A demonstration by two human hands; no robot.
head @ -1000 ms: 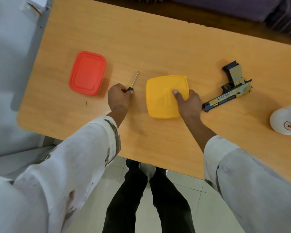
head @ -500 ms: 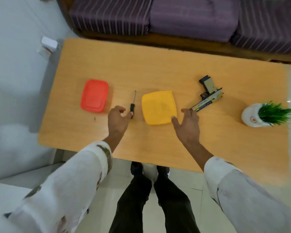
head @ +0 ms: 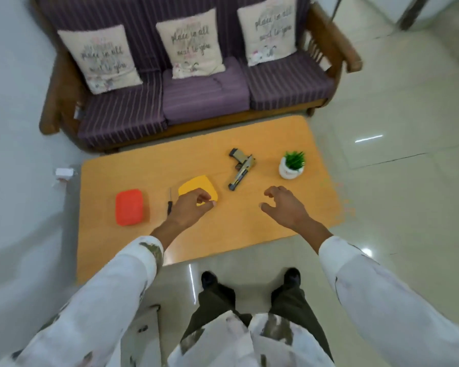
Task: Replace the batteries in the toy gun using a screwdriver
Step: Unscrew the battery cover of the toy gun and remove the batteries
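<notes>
Left grip [head: 190, 210] loosely curled, empty, over near edge of yellow container [head: 196, 187]; contact unclear. Right grip [head: 284, 205] fingers loose, apart, empty, above counter [head: 236, 234]. Toy gun [head: 241, 168] flat on counter beyond both hands, between yellow container and potted plant [head: 291, 165]. Screwdriver [head: 169, 201] flat between red container [head: 130, 207] and yellow one, just beside left grip. Items in row within reach, likely staged. Judged: no step begun.

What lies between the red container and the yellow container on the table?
Only the screwdriver, flat on the table, nearer the yellow container than the red container; the head view shows it.
</notes>
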